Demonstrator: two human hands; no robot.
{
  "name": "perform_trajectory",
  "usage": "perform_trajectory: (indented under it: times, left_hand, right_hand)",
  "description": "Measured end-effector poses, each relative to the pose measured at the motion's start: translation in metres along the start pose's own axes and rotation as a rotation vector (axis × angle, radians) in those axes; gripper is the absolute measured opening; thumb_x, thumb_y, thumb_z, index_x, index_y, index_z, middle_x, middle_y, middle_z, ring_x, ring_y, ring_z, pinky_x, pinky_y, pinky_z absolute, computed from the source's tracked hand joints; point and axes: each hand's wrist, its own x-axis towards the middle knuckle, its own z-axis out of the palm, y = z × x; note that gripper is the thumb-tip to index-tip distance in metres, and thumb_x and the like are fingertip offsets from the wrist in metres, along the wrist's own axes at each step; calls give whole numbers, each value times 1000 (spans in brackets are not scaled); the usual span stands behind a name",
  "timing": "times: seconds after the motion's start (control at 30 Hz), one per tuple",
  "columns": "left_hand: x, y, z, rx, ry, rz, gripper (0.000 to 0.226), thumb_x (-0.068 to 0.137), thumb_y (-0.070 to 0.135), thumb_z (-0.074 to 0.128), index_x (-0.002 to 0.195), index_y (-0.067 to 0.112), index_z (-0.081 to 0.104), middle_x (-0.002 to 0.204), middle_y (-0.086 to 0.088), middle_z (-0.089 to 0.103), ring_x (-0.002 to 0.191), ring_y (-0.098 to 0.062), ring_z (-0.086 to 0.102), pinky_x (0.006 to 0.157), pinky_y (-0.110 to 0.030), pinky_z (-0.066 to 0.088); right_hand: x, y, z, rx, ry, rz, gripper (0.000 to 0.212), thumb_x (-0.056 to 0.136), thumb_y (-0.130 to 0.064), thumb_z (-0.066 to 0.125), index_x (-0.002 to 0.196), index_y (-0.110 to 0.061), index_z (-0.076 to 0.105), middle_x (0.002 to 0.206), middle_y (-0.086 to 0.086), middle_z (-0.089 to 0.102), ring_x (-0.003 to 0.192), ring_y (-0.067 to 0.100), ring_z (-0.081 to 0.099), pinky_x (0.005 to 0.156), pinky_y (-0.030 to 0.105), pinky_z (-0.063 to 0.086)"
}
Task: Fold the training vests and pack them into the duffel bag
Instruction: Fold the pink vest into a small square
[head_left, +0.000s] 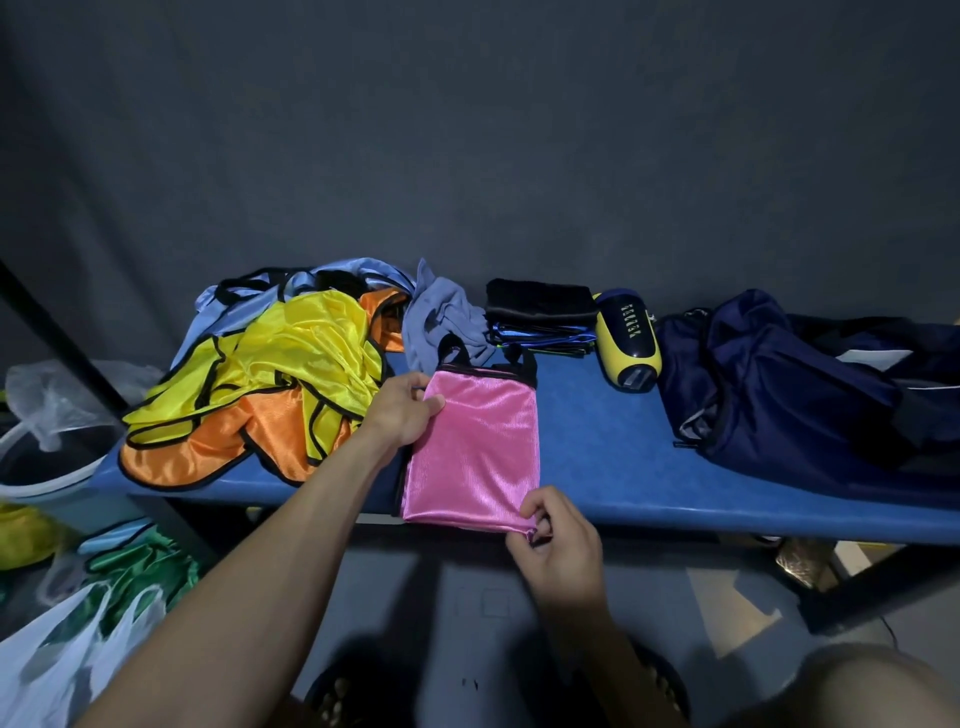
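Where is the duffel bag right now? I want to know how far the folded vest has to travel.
In the head view, the navy duffel bag lies at the right end of the blue bench, just right of the yellow-and-navy bottle.

Dim light fell on a dark grey wall (467, 130) behind a blue padded bench (613, 441); a grey floor (467, 597) lay below.

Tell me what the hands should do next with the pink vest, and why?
Probably fold the near end up toward the straps. The pink vest lies as a long, narrow strip on the blue bench. The left hand holds its left edge, and the right hand pinches the near corner, so halving it would suit the duffel bag.
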Motion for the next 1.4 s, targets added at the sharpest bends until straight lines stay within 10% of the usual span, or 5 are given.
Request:
perform_trajectory:
  times: [0.47, 0.8, 1.07, 1.4]
  left_hand:
    - [-2, 0, 0, -23, 21, -11, 12, 97, 11, 68, 89, 20, 64, 76, -3, 64, 70, -18, 62, 68, -31, 53]
    - [-4, 4, 1, -61, 22, -38, 5, 98, 14, 67, 103, 17, 66, 79, 0, 67, 73, -16, 66, 66, -28, 52]
    - [0, 4, 1, 90, 18, 8, 8, 99, 16, 66, 91, 20, 65, 82, 1, 66, 84, -24, 67, 77, -33, 53]
    - [-25, 4, -18, 595, 109, 437, 53, 96, 20, 67, 146, 17, 47, 141, -9, 48, 125, -27, 54, 105, -41, 49]
  right_hand:
    - [7, -10, 9, 409, 210, 175, 36, 77, 15, 64, 73, -18, 50, 59, -10, 37, 55, 7, 34, 51, 25, 32]
    - [-7, 5, 6, 249, 126, 74, 39, 81, 12, 67, 82, -27, 60, 84, -4, 57, 64, 20, 53, 61, 40, 51]
    - [-3, 1, 9, 132, 72, 76, 25, 78, -10, 60, 76, -29, 43, 57, -8, 36, 54, 10, 35, 61, 36, 37]
    - [-14, 14, -13, -264, -112, -148, 64, 73, -32, 86, 115, -43, 39, 82, -19, 52, 73, 3, 54, 67, 20, 46]
